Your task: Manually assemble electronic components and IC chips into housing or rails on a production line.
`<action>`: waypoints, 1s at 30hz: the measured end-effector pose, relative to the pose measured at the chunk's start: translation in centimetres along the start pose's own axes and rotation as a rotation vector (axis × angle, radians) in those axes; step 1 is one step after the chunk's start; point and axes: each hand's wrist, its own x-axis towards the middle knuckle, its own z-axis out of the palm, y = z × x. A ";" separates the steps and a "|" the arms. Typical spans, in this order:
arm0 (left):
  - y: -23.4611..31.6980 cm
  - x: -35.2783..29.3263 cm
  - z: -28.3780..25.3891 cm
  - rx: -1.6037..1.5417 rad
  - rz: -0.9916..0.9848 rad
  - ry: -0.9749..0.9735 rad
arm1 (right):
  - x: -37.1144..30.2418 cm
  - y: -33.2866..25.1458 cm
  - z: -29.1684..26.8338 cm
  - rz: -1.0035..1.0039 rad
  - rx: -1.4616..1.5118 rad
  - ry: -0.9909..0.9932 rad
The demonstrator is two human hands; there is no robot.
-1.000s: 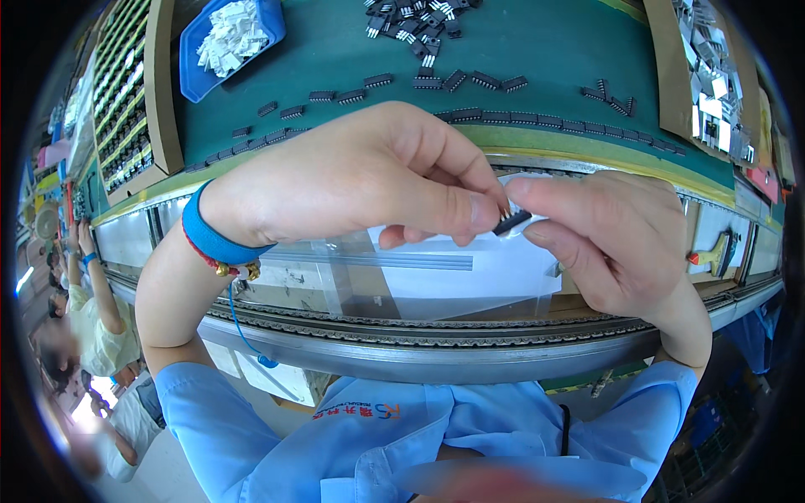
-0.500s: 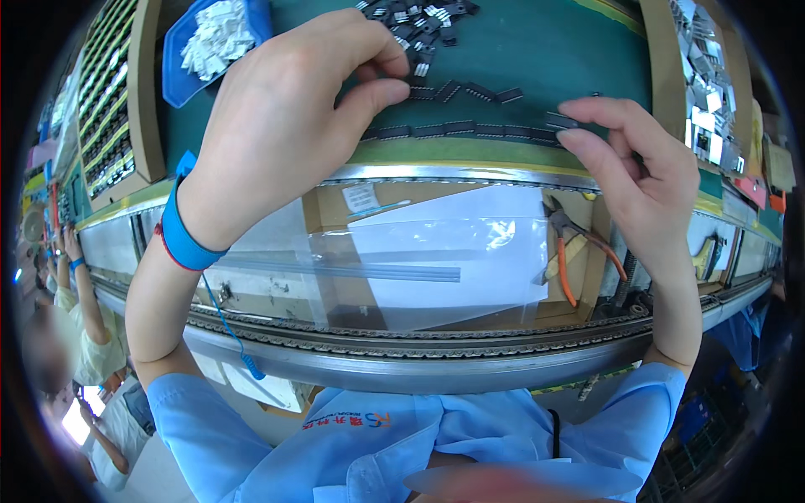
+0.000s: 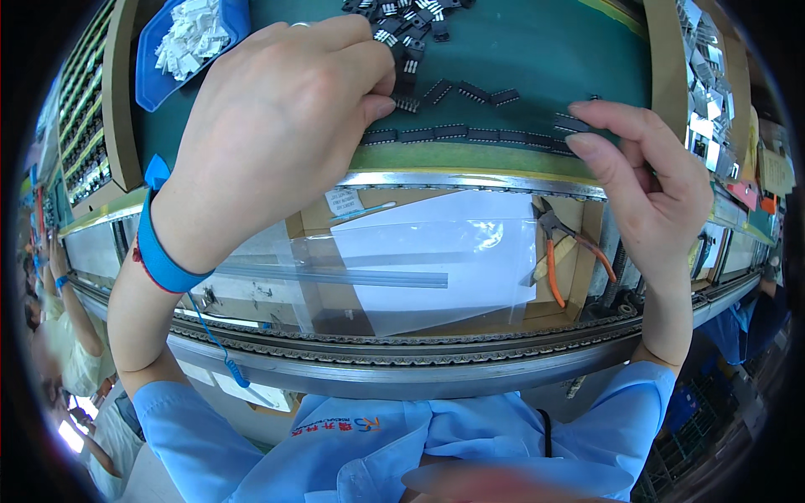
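Note:
My left hand (image 3: 285,126), with a blue wrist strap, is closed above the green mat. Its thumb and forefinger press at one end of a black IC chip (image 3: 407,105); the fingers partly hide this contact. At the right, my right hand (image 3: 650,172) has thumb and forefinger around another IC chip (image 3: 572,123), just over the end of a row. That row of black IC chips (image 3: 450,132) lies end to end along the mat's near edge. Beyond it are a few loose IC chips (image 3: 474,92), set at angles. Its left end is hidden behind my left hand.
A pile of black three-legged components (image 3: 411,21) lies farther back. White parts fill a blue bin (image 3: 142,80) at the far left. Cutters with orange handles (image 3: 552,268) and clear plastic tubes (image 3: 377,277) lie below the metal rail (image 3: 470,182). Other people are at far left.
The chip at my left fingertips has shifted slightly toward the row. My right hand and its chip have moved a little right. The whole view has also shifted slightly.

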 end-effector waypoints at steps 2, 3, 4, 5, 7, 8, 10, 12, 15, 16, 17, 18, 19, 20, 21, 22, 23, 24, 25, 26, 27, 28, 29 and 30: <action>0.2 0.4 0.0 0.035 0.029 0.029 | -0.1 0.1 -0.3 0.009 -0.011 0.006; 0.4 0.7 -0.1 0.040 0.023 0.024 | -0.2 0.1 -0.3 0.013 -0.001 -0.008; 0.4 1.1 -0.2 -0.006 0.060 0.024 | -0.1 0.0 -0.3 0.010 0.006 -0.010; 0.4 1.4 -0.2 -0.053 0.099 0.025 | 0.1 0.0 -0.3 0.041 -0.020 -0.023; 0.4 1.6 -0.1 -0.074 0.107 -0.003 | 0.2 0.2 -0.3 0.069 -0.040 -0.036; 0.3 1.6 0.0 -0.100 0.121 -0.026 | 0.5 0.6 -0.3 0.064 -0.041 -0.048; -0.1 1.8 0.4 -0.143 0.107 -0.032 | 1.2 1.2 -0.4 0.066 -0.046 -0.056; -0.2 1.9 0.4 -0.186 0.096 -0.038 | 2.1 1.5 -0.3 0.128 -0.110 -0.131; -0.1 1.9 0.2 -0.233 -0.005 -0.100 | 3.1 3.7 0.2 -0.025 -0.153 -0.140; -0.2 1.9 0.3 -0.300 -0.039 -0.114 | 3.2 4.0 0.3 -0.130 -0.193 -0.128; -0.3 1.9 0.3 -0.366 -0.073 -0.128 | 3.2 3.8 0.2 -0.128 -0.193 -0.128; -0.2 1.8 0.2 -0.366 -0.077 -0.130 | 3.3 3.3 0.1 -0.111 -0.234 -0.101; 0.0 1.7 -0.1 -0.427 -0.170 -0.183 | 3.4 2.8 0.1 -0.094 -0.275 -0.073; 0.2 1.6 -0.4 -0.488 -0.263 -0.236 | 3.5 2.2 0.0 -0.095 -0.271 -0.076; 0.3 1.7 -0.8 -0.490 -0.264 -0.237 | 3.6 1.5 -0.2 -0.013 -0.304 -0.117; 0.4 1.9 -1.2 -0.462 -0.298 -0.315 | 3.6 1.2 -0.1 0.068 -0.336 -0.158; 0.4 2.0 -1.4 -0.434 -0.333 -0.392 | 3.5 1.3 0.2 0.068 -0.335 -0.160; 0.5 2.0 -1.4 -0.432 -0.334 -0.392 | 3.5 1.5 0.6 -0.066 -0.368 -0.130; 0.6 2.0 -1.3 -0.348 -0.306 -0.342 | 3.5 1.7 0.9 -0.201 -0.399 -0.099; 0.6 2.0 -1.2 -0.264 -0.278 -0.293 | 3.5 1.9 1.0 -0.203 -0.398 -0.099; 0.6 2.1 -1.0 -0.263 -0.281 -0.293 | 3.5 2.1 1.1 -0.246 -0.381 -0.106; 0.4 2.2 -0.9 -0.215 -0.232 -0.250 | 3.6 2.2 1.1 -0.289 -0.364 -0.113; 0.3 2.2 -0.8 -0.166 -0.183 -0.207 | 3.7 2.5 1.0 -0.291 -0.362 -0.114; 0.3 2.6 -1.1 -0.165 -0.185 -0.207 | 3.9 2.8 0.8 -0.351 -0.377 -0.126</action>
